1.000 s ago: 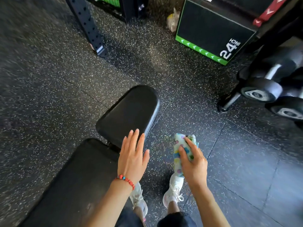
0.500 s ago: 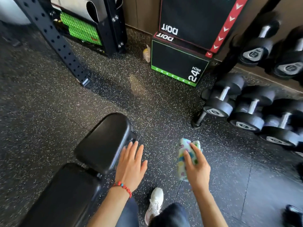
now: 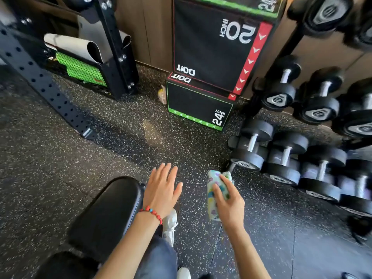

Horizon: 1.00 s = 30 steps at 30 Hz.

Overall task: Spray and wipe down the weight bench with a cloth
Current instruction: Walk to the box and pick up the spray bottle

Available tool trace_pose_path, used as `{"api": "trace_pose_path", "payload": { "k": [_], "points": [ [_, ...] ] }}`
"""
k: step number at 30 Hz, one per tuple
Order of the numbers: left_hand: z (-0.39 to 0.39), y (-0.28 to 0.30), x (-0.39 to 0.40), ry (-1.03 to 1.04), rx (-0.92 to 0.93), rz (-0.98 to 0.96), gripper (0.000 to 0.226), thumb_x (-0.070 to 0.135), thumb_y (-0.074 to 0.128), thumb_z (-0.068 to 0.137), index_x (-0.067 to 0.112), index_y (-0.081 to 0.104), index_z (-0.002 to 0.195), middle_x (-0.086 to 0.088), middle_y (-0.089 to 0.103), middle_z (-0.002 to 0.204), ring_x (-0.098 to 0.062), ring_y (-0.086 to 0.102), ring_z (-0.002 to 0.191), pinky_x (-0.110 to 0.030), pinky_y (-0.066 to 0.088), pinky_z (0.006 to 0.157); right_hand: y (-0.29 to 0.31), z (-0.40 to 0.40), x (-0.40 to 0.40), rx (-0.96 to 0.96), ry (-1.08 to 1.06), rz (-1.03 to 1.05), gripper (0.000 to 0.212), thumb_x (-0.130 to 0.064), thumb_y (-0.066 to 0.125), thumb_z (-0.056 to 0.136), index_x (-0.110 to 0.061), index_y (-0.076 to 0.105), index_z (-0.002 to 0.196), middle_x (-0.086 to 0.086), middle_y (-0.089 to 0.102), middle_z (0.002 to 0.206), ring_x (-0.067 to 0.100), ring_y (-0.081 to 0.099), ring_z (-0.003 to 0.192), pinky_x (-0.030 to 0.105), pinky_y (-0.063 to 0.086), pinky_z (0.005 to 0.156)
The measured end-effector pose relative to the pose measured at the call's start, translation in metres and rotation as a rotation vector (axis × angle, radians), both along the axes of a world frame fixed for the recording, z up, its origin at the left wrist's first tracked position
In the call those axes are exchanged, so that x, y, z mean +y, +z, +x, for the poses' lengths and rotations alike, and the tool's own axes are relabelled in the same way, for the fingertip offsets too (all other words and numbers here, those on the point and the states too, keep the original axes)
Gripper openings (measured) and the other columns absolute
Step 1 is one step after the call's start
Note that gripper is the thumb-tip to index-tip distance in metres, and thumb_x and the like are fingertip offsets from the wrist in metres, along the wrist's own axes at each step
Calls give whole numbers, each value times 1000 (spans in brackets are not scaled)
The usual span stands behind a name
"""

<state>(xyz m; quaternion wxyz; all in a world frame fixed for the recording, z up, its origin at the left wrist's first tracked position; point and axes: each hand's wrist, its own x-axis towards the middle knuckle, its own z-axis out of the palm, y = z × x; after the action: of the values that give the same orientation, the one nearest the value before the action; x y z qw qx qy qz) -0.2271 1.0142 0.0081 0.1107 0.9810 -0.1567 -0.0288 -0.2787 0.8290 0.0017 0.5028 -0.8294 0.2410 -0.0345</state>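
The black padded weight bench (image 3: 108, 214) runs from the lower left toward the centre, its rounded end near my left hand. My left hand (image 3: 162, 190), fingers straight and spread, hovers just past the bench's right edge and holds nothing. My right hand (image 3: 228, 202) grips a folded pale cloth with coloured spots (image 3: 213, 190) over the speckled floor, right of the bench. No spray bottle is in view.
A dumbbell rack (image 3: 302, 154) fills the right side. Stacked black plyo boxes (image 3: 201, 101) stand ahead against the wall. A black perforated rack upright (image 3: 46, 87) slants at the left, with green netting and a rolled mat behind. My white shoe (image 3: 170, 226) is below my left hand.
My view has lifted and moved forward, so the bench now lies lower left. My left hand has come off the bench pad to its right edge. My right hand still grips the cloth.
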Motion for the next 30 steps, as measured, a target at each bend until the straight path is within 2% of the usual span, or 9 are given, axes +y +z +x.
{"api": "trace_pose_path", "payload": {
  "k": [8, 11, 16, 19, 26, 30],
  "points": [
    [147, 21, 1, -15, -33, -17, 56, 39, 31, 88, 2, 61, 116, -18, 62, 119, -34, 59, 110, -51, 46, 92, 26, 136, -2, -20, -55, 1, 33, -38, 59, 86, -36, 57, 118, -2, 66, 108, 14, 63, 90, 40, 54, 79],
    [195, 27, 0, -25, -39, -2, 55, 40, 31, 88, 3, 63, 115, -17, 63, 118, -33, 60, 109, -50, 46, 92, 34, 181, -3, -31, -80, 45, 33, -31, 61, 86, -29, 58, 119, -5, 62, 113, 11, 60, 97, 30, 49, 85],
    [251, 29, -7, -20, -39, -2, 55, 40, 31, 88, 4, 64, 113, -17, 64, 117, -32, 61, 108, -49, 47, 91, 43, 238, -10, -45, -70, 69, 30, -28, 62, 86, -27, 60, 116, -9, 60, 108, 7, 59, 94, 19, 45, 79],
    [285, 27, -18, -10, -27, -6, 55, 41, 31, 88, 4, 64, 113, -17, 64, 117, -32, 61, 107, -49, 47, 91, 43, 274, -22, -43, -51, 76, 29, -28, 62, 86, -29, 61, 115, -9, 61, 108, 5, 59, 93, 23, 48, 82],
    [378, 26, -53, 55, -48, -7, 54, 39, 32, 88, 3, 64, 113, -19, 63, 116, -35, 61, 107, -50, 45, 90, 40, 381, -61, -55, 48, 43, 30, -34, 62, 85, -31, 60, 116, -2, 66, 110, 13, 63, 95, 39, 53, 86],
    [432, 39, -80, 88, -77, -25, 50, 38, 37, 91, 2, 62, 116, -19, 61, 120, -35, 58, 111, -50, 43, 94, 56, 441, -85, -63, 101, 69, 29, -31, 63, 85, -31, 61, 114, -5, 66, 108, 9, 62, 94, 33, 50, 89]
  ]
}}
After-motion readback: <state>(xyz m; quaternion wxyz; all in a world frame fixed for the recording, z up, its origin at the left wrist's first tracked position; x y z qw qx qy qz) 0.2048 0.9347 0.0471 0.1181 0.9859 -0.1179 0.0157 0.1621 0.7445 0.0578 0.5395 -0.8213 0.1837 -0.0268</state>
